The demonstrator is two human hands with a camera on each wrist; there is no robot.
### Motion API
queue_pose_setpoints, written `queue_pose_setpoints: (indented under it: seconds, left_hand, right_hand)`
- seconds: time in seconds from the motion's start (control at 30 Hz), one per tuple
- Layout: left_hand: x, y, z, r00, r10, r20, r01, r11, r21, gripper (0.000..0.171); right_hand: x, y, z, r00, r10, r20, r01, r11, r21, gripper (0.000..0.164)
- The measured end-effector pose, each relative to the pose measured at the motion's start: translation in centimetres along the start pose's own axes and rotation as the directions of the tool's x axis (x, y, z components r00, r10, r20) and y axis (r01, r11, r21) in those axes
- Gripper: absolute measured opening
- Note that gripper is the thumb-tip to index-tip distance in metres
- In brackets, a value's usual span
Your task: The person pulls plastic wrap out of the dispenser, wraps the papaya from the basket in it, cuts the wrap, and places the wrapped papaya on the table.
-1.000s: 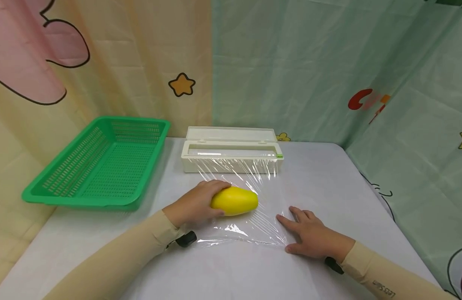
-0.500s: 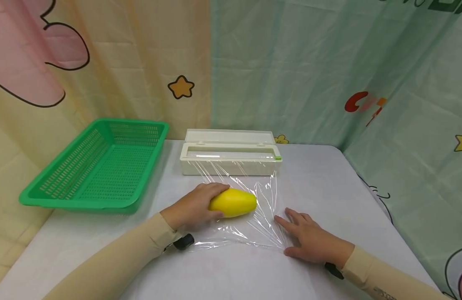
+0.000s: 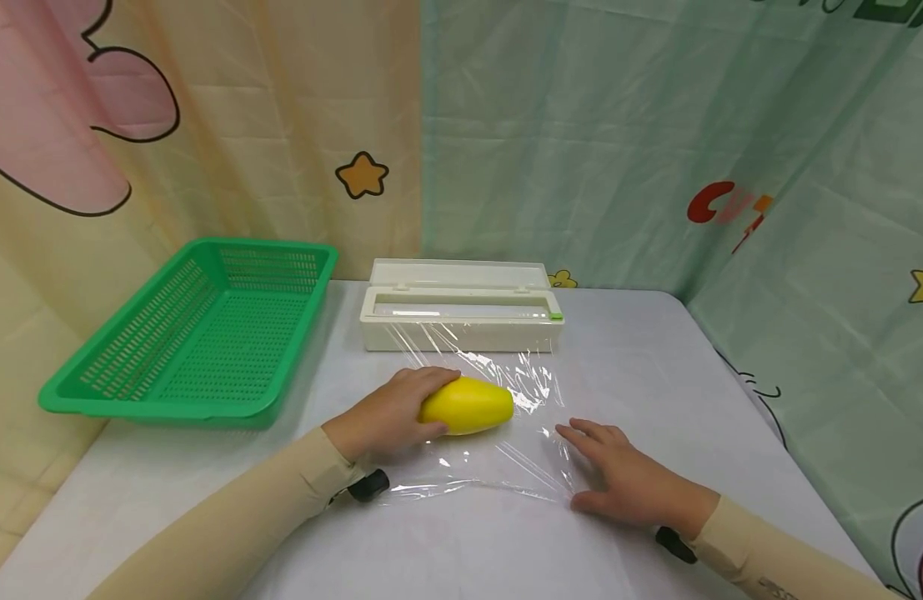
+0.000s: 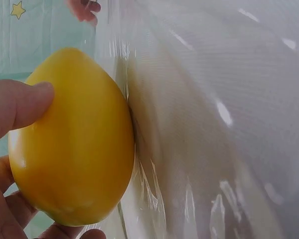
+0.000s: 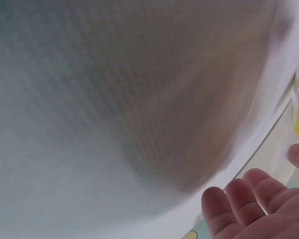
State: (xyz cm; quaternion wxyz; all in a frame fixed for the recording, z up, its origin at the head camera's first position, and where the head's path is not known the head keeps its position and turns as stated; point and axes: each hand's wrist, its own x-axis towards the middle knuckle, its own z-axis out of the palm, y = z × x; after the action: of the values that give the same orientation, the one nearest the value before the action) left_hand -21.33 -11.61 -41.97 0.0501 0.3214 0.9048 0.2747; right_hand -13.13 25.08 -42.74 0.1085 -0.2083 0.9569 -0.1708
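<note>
A smooth yellow papaya (image 3: 469, 406) lies on its side on a clear sheet of plastic wrap (image 3: 499, 467). My left hand (image 3: 397, 414) grips its left end, thumb on the near side and fingers round the far side; the left wrist view shows the thumb pressed on the papaya (image 4: 74, 144). My right hand (image 3: 629, 475) is at the wrap's right edge, fingers spread and holding nothing. The right wrist view shows those fingers (image 5: 239, 199) loosely extended. From the wrap, creased strands run back to a white wrap dispenser (image 3: 461, 335) with its lid raised.
A green plastic basket (image 3: 262, 400) stands at the back left of the white-covered table (image 3: 679, 375). Behind the table hang printed curtains (image 3: 551, 150). A black wrist camera (image 3: 368, 485) sits under the left wrist, and another black camera (image 3: 674, 545) under the right.
My right hand has shifted slightly right, off the wrap's edge, and the creases in the wrap's right side have changed. The left hand keeps its grip on the papaya.
</note>
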Motion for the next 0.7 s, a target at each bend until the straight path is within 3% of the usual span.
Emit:
queue_pose_setpoints:
  seconds: [0.47,0.7]
  left_hand:
    - [-0.04,0.30,-0.15,1.000,-0.023,0.008,0.023,1.000,0.005,0.075]
    - [-0.05,0.26,-0.12,1.000,-0.019,0.009,0.019,1.000,0.002,0.075]
  right_hand:
    - [-0.41,0.34,0.11,0.989,-0.102,-0.107,0.098,0.994,-0.047,0.083]
    - [-0.34,0.23,0.11,0.985,-0.133,-0.109,0.130,0.991,-0.032,0.063]
